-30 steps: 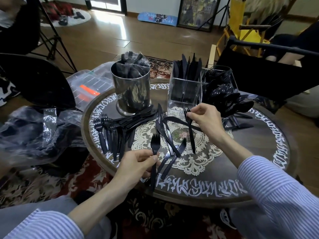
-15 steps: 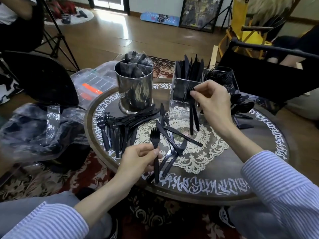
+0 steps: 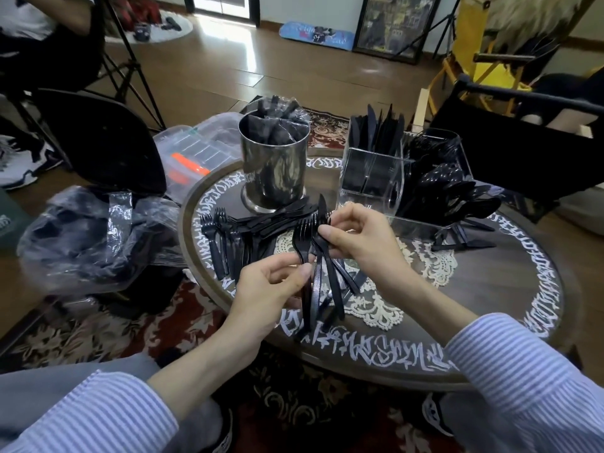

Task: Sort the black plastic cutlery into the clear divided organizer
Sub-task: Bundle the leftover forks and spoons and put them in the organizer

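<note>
Hands are meeting above the near half of the round table (image 3: 490,289). The left hand (image 3: 271,289) is gripping a black fork (image 3: 302,243) by its handle, thumb and curled fingers pinching it, tines pointing up and away from the person. The right hand (image 3: 356,240) is pinching another black piece (image 3: 322,256) just beside the fork, thumb and forefinger pressing together on its upper part; whether this piece is a knife or a fork cannot be told. Both held pieces are hanging nearly upright, their lower ends reaching toward the table edge.

Loose cutlery (image 3: 343,282) is lying on the lace doily (image 3: 431,259) beneath the hands. A row of forks (image 3: 222,243) is lying on the table's left side, tines pointing away.

The clear divided organizer (image 3: 392,178) is standing at the far right of the table. Its left compartment is holding knives (image 3: 376,129) upright; its right compartment is holding spoons (image 3: 457,191), some spilling over the rim.

A metal canister (image 3: 273,165) is standing left of the organizer, holding bagged black cutlery. A crumpled plastic bag (image 3: 98,233) is lying off the table at left.
</note>
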